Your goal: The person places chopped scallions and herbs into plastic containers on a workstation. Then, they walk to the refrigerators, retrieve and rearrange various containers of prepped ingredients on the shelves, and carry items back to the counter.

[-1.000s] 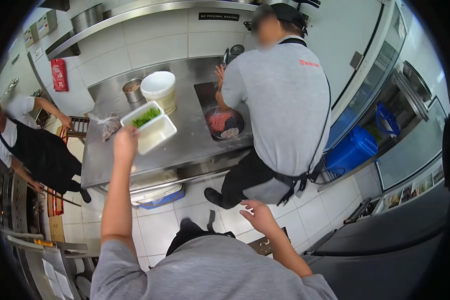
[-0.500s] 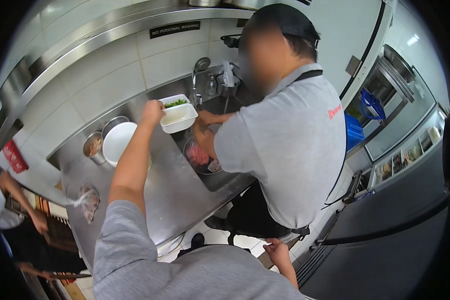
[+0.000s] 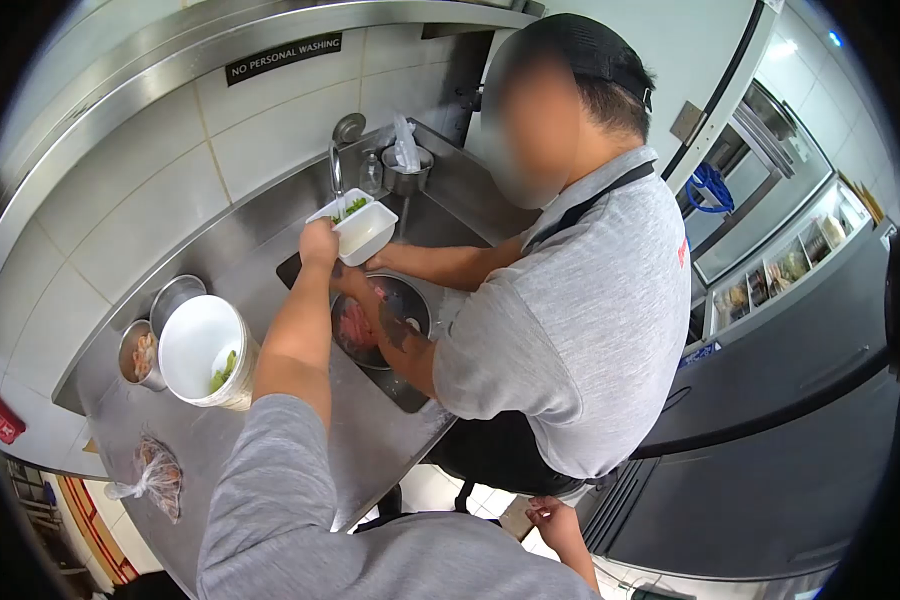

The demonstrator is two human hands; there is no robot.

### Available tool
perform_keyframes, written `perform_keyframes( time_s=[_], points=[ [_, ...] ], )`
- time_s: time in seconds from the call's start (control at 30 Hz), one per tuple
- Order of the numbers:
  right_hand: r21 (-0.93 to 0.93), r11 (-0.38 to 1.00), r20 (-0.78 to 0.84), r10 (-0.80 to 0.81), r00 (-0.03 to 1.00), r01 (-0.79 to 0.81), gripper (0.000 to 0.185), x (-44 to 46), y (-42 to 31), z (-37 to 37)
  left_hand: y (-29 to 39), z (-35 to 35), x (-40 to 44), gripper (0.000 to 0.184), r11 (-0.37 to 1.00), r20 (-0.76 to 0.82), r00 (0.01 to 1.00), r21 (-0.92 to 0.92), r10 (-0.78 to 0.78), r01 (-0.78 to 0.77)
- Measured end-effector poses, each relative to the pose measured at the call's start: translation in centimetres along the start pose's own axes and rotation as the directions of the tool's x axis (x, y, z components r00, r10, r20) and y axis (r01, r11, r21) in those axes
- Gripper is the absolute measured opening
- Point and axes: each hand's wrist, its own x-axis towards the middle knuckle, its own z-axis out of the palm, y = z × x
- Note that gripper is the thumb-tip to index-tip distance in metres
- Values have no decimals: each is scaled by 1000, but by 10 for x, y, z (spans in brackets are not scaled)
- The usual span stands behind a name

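Note:
My left hand (image 3: 319, 242) is closed on the edge of two white plastic containers at the sink. The front container (image 3: 368, 236) is tilted, and its inside looks pale. Behind it, the other holds chopped greens (image 3: 353, 207); the tap (image 3: 336, 172) stands just beyond. A co-worker's hands are close below the containers, over a metal bowl (image 3: 425, 305) with pink pieces (image 3: 358, 328) that look like meat. Low by my body, my right hand (image 3: 555, 520) hangs with loosely bent fingers and no visible object.
On the steel counter (image 3: 270, 430) are a white bucket (image 3: 195, 335) with a bit of green inside, metal pots (image 3: 175, 295) and a tied plastic bag (image 3: 158, 478). The co-worker (image 3: 590, 300) stands close on my right. A pot (image 3: 407, 180) occupies the sink's far corner.
My left hand has lowered the containers toward the sink, nearer the tap and the co-worker's hands. The view has shifted, showing more of the bucket's inside. My right hand stays low.

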Motion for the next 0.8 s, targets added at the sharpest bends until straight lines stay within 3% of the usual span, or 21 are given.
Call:
perform_keyframes(
  time_s=[0.27,0.43,0.8],
  points=[
    [-23,997,58,77,995,-75,29,-4,-15,-1,6,-6,-5,20,998,58,998,66,-23,19],
    [-63,994,56,92,994,-88,31,-12,-6,-1,-4,-10,-9,21,998,-25,999,64,-22,23],
    [-40,993,25,112,993,-111,31,-22,2,0,14,-5,-21,19,998,-30,999,45,-36,37]
  ],
)
